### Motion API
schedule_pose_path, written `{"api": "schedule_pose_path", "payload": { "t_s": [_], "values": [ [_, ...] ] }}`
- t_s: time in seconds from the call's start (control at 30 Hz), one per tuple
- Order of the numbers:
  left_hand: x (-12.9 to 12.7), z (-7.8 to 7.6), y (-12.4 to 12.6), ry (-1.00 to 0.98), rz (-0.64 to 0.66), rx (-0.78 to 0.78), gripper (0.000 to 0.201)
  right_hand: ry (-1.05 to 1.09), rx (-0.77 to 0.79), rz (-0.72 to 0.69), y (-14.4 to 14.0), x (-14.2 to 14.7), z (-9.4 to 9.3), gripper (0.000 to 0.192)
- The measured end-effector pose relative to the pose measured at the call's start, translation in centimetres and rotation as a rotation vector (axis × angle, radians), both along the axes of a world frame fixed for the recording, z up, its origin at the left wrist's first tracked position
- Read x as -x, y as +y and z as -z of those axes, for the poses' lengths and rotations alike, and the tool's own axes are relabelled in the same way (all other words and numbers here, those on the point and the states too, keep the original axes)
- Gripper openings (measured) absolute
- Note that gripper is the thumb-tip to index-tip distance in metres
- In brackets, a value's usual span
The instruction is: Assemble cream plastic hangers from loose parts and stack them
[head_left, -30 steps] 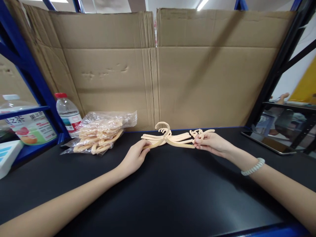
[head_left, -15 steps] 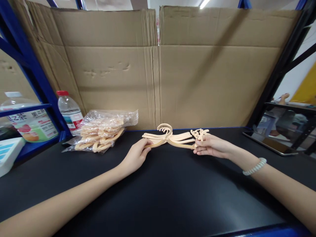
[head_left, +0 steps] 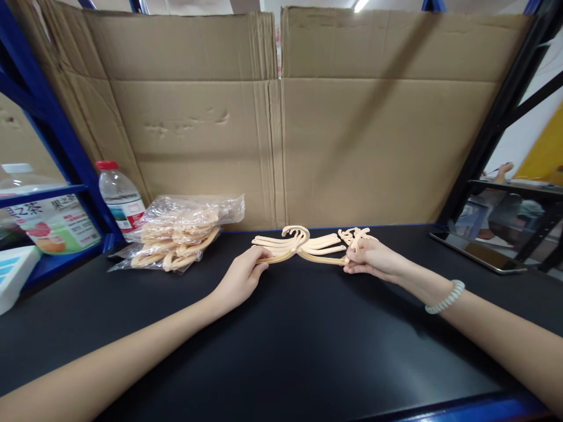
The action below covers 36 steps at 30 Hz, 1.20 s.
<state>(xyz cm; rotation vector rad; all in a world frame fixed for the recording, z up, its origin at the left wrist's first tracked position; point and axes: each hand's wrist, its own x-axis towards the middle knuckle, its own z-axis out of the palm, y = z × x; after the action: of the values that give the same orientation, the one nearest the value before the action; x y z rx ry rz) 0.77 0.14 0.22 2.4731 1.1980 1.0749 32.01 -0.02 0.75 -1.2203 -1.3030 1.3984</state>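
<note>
Flattened cardboard sheets (head_left: 281,111) stand behind a black surface (head_left: 281,346). At its far edge lies a fanned stack of cream plastic hangers (head_left: 303,246). The left hand (head_left: 241,278) pinches the stack's left end between its fingers, and the right hand (head_left: 373,261) grips the right end. A clear bag of hangers (head_left: 180,234) lies to the left, beside a water bottle (head_left: 121,199).

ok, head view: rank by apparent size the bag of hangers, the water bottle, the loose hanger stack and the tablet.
1. Bag of hangers
2. Loose hanger stack, held at both ends, and tablet: look alike in span, and the tablet sits off to the side, so unranked
3. Water bottle, partly hidden behind the bag
</note>
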Motion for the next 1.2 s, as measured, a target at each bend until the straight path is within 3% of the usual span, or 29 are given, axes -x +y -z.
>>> {"api": "schedule_pose_path", "payload": {
  "t_s": [0.27, 0.43, 0.67, 0.9, 1.2],
  "values": [
    [-0.1, -0.1, -0.3, 0.004, -0.005, 0.053, 0.010, 0.094, -0.081, -0.001, -0.3, 0.8, -0.1, 0.027],
    [0.0, 0.0, 0.0, -0.033, -0.037, 0.096, 0.010, 0.118, -0.128, 0.048, 0.1, -0.3, -0.1, 0.028],
    [0.0, -0.1, -0.1, -0.038, -0.055, 0.116, 0.009, 0.149, -0.046, -0.079, 0.2, -1.7, -1.0, 0.027],
    [-0.1, -0.2, -0.2, -0.023, -0.049, 0.090, 0.009, 0.133, 0.100, -0.110, -1.0, -0.6, -1.9, 0.009],
    [0.0, -0.1, -0.1, -0.031, -0.024, 0.067, 0.011, 0.053, 0.116, -0.117, -0.7, -0.4, -1.2, 0.015]
  ]
}}
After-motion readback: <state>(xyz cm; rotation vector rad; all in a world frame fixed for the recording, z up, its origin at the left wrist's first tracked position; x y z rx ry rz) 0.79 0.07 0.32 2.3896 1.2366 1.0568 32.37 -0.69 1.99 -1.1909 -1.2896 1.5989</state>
